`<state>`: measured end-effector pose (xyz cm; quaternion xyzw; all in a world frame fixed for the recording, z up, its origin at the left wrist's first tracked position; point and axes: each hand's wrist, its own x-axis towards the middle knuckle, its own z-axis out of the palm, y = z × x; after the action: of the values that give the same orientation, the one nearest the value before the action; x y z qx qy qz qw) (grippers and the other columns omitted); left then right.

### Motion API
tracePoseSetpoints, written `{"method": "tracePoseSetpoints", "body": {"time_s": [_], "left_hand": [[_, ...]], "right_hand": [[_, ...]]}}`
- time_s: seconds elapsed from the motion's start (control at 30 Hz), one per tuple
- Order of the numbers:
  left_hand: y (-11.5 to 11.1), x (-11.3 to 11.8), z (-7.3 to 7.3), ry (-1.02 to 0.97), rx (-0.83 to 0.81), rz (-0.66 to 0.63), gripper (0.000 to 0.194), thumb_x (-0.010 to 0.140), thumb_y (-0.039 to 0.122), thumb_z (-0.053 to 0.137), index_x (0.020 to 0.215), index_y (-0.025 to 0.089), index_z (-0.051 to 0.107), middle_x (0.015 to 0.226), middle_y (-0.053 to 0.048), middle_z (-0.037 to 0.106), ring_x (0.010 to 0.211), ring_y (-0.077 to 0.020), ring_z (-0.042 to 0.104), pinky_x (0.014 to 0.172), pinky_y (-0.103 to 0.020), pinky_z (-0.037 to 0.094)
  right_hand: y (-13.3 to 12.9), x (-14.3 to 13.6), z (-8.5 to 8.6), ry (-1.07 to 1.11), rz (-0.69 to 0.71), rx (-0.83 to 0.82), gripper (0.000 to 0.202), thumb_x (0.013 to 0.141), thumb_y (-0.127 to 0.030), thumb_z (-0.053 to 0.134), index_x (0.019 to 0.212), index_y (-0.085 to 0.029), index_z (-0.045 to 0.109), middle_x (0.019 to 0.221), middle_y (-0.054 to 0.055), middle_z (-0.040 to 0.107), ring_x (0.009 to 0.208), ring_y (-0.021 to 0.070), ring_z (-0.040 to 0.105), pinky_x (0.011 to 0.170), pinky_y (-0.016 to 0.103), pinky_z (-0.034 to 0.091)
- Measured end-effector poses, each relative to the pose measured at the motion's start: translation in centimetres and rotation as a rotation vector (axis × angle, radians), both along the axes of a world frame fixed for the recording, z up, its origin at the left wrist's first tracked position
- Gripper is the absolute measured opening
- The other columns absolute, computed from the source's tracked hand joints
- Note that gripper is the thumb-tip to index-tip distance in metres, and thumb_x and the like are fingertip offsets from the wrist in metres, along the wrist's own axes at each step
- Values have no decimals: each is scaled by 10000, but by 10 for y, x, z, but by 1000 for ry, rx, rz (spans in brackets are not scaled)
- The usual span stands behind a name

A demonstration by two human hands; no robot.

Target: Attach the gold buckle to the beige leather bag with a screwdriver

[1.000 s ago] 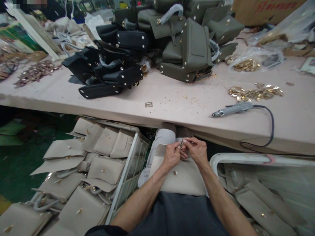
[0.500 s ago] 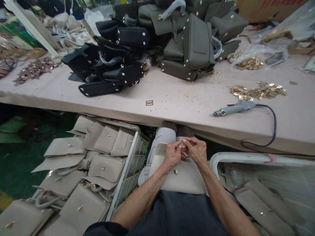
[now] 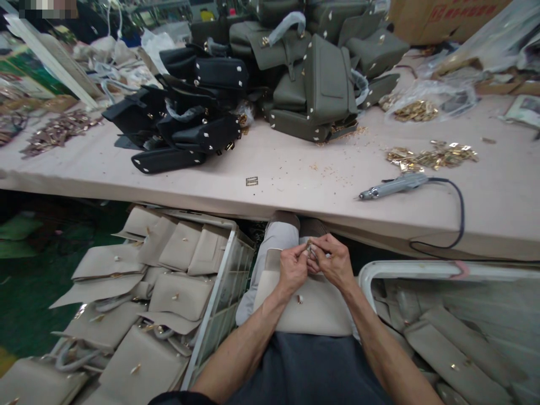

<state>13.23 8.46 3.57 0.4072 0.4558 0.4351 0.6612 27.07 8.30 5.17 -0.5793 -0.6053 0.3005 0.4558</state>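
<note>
A beige bag (image 3: 312, 315) with a small gold clasp lies across the lap. Above its upper part, my left hand (image 3: 293, 269) and my right hand (image 3: 334, 260) meet, fingertips pinched together around a small metal piece (image 3: 309, 246). Both hands touch this piece; its exact shape is too small to tell. On the table beyond lies a grey electric screwdriver (image 3: 394, 187) with its tip to the left. Behind it is a pile of gold metal pieces (image 3: 434, 156).
A crate (image 3: 219, 287) heaped with beige bags stands at the left, another crate (image 3: 422, 269) with bags at the right. Black bags (image 3: 189, 112) and olive bags (image 3: 324, 84) are piled on the table (image 3: 287, 191). The screwdriver's cable hangs over the front edge.
The view has shifted slightly, so the table items appear a little further left. My fingers have changed their hold slightly around the small metal piece; both hands stay together above the bag.
</note>
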Motion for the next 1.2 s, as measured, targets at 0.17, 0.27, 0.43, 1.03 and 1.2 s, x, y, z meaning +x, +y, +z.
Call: {"method": "tracePoseSetpoints", "body": {"time_s": [0.17,0.27,0.43,1.03,1.2], "left_hand": [[-1,1,1,-13,-6,50,379,870,346,639,1116,88,766,658,-43,724,515,-167,689,529,-265,622],[-2,1,2,-29,-9,55,411,855,363,660,1135,81,765,669,-52,733,519,-170,693,540,-272,627],[-3,2,4,-34,-15,105,437,831,386,693,1126,73,772,636,-47,719,516,-163,686,544,-264,623],[-4,6,3,147,68,206,366,874,438,692,996,99,761,809,-127,778,708,-260,766,670,-345,645],[-4,7,3,58,-15,181,495,846,571,714,942,86,693,689,-84,718,551,-218,727,517,-275,599]], "right_hand": [[-2,-4,1,-28,3,75,246,986,-259,588,1095,-196,799,927,70,663,829,175,645,703,283,526],[-3,-4,0,-25,21,96,230,978,-241,604,1100,-205,796,933,63,667,831,172,646,708,285,527],[-3,-2,-4,-5,35,112,227,968,-245,615,1107,-204,791,929,63,677,838,180,653,736,303,531],[24,-15,18,-93,-194,2,272,938,-427,649,853,-201,773,752,51,699,625,182,630,624,292,508],[59,39,52,-237,-522,231,316,948,-443,638,989,-152,752,817,83,698,667,186,610,684,306,511]]}}
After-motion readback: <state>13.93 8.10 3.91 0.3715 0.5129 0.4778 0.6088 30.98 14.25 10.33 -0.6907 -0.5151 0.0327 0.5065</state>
